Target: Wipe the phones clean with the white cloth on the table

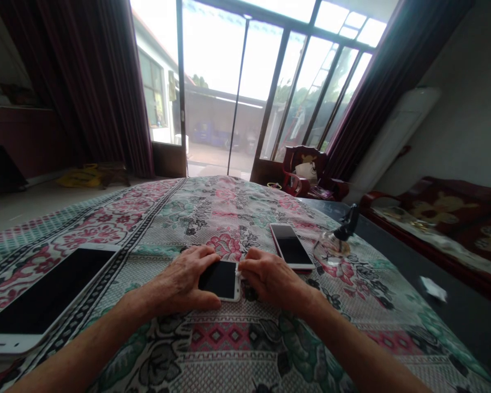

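While the left grip (184,278) holds the white phone (219,281) across its left end, the right grip (270,278), narrowly bunched, pinches a tiny white scrap (238,272) at the phone's right edge; another phone (293,248) lies just beyond the right grip.

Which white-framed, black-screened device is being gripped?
The middle white-framed, black-screened device: the left hand grips it. The larger left device and the right device beside the clear, black-topped bottle lie ungripped.
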A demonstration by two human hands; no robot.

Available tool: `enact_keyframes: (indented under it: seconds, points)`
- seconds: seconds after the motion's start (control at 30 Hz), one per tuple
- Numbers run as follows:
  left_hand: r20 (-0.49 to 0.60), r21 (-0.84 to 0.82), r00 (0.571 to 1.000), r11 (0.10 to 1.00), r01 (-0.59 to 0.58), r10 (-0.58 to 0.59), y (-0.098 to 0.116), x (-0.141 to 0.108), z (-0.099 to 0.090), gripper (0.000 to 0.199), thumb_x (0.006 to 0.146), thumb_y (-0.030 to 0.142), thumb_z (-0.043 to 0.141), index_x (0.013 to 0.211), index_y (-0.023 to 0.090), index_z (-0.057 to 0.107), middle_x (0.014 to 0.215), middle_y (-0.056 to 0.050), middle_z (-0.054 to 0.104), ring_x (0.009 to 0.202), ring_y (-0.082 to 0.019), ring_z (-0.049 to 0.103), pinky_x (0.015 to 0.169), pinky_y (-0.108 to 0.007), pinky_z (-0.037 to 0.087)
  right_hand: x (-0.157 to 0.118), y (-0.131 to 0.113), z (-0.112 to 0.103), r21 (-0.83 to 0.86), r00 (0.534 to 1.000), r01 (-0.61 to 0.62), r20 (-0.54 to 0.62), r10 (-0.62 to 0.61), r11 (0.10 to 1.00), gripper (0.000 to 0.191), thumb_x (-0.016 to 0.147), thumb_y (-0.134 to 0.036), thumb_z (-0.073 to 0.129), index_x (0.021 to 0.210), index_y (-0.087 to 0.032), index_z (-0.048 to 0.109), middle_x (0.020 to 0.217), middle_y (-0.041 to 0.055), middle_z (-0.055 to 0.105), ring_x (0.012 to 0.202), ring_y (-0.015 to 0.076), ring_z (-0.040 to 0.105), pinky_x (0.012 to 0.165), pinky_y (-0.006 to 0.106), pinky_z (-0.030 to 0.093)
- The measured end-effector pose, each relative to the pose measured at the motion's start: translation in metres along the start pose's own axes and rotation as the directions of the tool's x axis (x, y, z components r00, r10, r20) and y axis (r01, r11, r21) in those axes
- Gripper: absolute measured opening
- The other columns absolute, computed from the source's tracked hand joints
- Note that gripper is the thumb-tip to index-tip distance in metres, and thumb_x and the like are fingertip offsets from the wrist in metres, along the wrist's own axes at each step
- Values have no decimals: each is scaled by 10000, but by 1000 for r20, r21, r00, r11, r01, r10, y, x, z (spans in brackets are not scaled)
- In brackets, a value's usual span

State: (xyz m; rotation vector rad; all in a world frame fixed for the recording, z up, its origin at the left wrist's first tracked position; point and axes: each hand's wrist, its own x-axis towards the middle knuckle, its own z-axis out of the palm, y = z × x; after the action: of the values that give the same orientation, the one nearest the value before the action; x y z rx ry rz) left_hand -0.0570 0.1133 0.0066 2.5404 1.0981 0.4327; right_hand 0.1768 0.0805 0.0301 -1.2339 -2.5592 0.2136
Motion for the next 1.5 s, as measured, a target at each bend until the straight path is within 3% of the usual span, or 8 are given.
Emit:
enact_keyframes:
  seconds: [0.2,0.87,1.3,1.5]
  points:
    - [4,2,1000,1000,-2,2,2,0,-1,692,639,505,698,1242,213,523,1324,-91,479,1226,-323,415,1022,-439,357,-5,-2,2,-1,998,52,28,-52,999,209,897,-173,446,745,-159,588,801,22,522,655,89,460,601,232,327]
    - [8,7,1000,1000,27,-27,3,2,0,721,613,516,706,1247,217,538,1335,-107,486,1240,-339,408,1032,-454,350,-7,-5,9,-46,999,-10,-33,8,999,212,894,-185,433,743,-160,581,785,19,522,660,95,458,601,237,319]
    - [10,28,1000,999,28,-29,1,1,0,734,640,540,692,1262,189,524,1364,-121,462,1251,-346,400,1042,-455,348,-7,0,-4,-68,999,-48,10,49,996,198,838,-169,507,660,-159,592,726,7,525,603,83,426,579,239,311]
    - [-3,8,1000,1000,7,-7,-6,0,4,746,655,559,683,1282,196,504,1357,-114,463,1237,-338,418,1027,-446,370,-7,10,-12,-16,989,-96,-116,94,995,220,892,-214,466,769,-179,646,767,20,541,670,103,485,626,246,349]
